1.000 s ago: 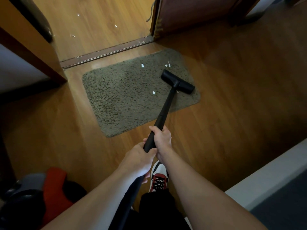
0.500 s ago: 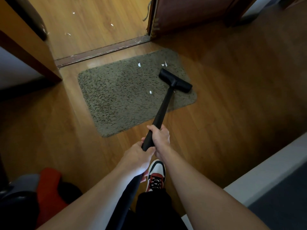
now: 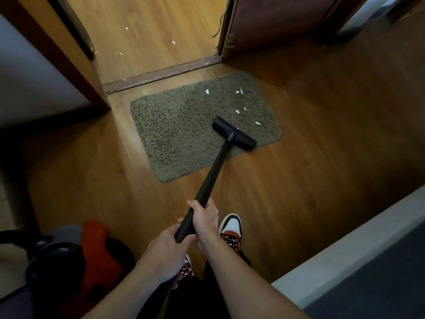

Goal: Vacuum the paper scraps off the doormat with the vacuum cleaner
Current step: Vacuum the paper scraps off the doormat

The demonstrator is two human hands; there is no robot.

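Vacuum head (image 3: pixel 234 132): I see it flat on the doormat (image 3: pixel 179 132), near the mat's right front edge. It has been drawn back toward me from its spot farther up the mat half a second ago.
Paper scraps (image 3: pixel 237 111): three white bits now lie just beyond the head, where it stood before. One more touches its far edge and three sit near the mat's far edge.
Wand (image 3: pixel 213 176): it slants from the head down to my hands.
Right hand (image 3: pixel 205 221): fingers (image 3: pixel 194 207) curled round the wand, the higher grip, as before.
Left hand (image 3: pixel 165 249): wrapped round the wand just below the right, unchanged.
Shoe (image 3: pixel 231 229): red, white and black, on the wooden floor (image 3: pixel 322 169) just beside the right hand.
Threshold (image 3: pixel 161 73): more scraps lie on the floor past it.
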